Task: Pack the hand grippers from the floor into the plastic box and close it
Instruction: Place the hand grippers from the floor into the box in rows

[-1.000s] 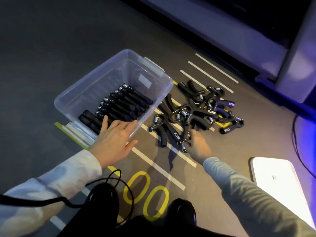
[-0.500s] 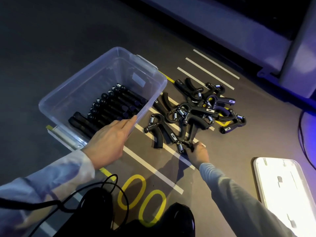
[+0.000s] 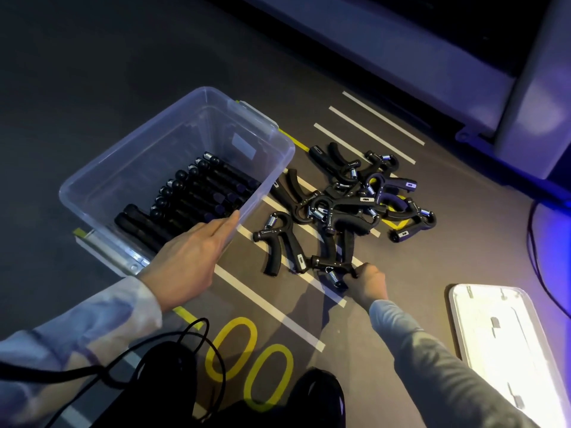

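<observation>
A clear plastic box [image 3: 148, 140] stands open on the floor at the left, with several black hand grippers [image 3: 197, 193] lined up inside. A loose pile of black hand grippers [image 3: 349, 199] lies on the floor to its right. My left hand [image 3: 191, 261] rests flat, fingers together, against the box's near right corner and holds nothing. My right hand [image 3: 367, 284] is shut on one hand gripper [image 3: 332, 267] at the near edge of the pile, its spring end towards me. Another single hand gripper [image 3: 278, 242] lies just left of it.
The box's white lid [image 3: 506, 344] lies flat on the floor at the right. White stripes and yellow "00" markings [image 3: 247, 362] cross the dark floor. A black cable [image 3: 148, 362] loops over my lap; my dark shoe [image 3: 318, 396] is at the bottom. A pale wall base runs along the back.
My right hand has pulled back slightly towards me with the gripper held in it. My left hand slid from over the box's rim to its near right corner.
</observation>
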Demonstrator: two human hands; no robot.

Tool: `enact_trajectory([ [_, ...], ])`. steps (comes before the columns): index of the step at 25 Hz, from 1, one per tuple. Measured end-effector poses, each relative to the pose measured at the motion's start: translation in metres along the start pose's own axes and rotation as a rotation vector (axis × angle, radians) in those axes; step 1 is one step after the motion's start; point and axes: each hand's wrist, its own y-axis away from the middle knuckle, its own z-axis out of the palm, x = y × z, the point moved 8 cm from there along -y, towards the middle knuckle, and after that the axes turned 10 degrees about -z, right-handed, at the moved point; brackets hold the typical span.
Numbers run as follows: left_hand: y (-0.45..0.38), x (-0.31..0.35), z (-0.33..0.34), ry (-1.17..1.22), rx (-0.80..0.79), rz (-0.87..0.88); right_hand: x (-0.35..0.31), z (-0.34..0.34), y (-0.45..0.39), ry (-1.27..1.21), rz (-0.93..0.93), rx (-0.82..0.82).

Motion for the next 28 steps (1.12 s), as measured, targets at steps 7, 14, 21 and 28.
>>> enact_trajectory([
  [7,0.001,0.000,0.000,-0.008,0.000,-0.010,0.009,-0.025,0.020,0.028,-0.072,0.143],
  [14,0.002,0.001,-0.001,-0.030,-0.001,-0.016,0.011,-0.055,0.040,-0.193,-0.103,0.330],
  [21,0.001,0.003,0.000,-0.055,-0.005,-0.012,0.025,-0.093,0.059,-0.410,-0.027,0.638],
  [28,0.004,0.021,-0.025,0.022,0.215,0.075,-0.089,-0.098,0.058,-1.081,-0.303,0.165],
])
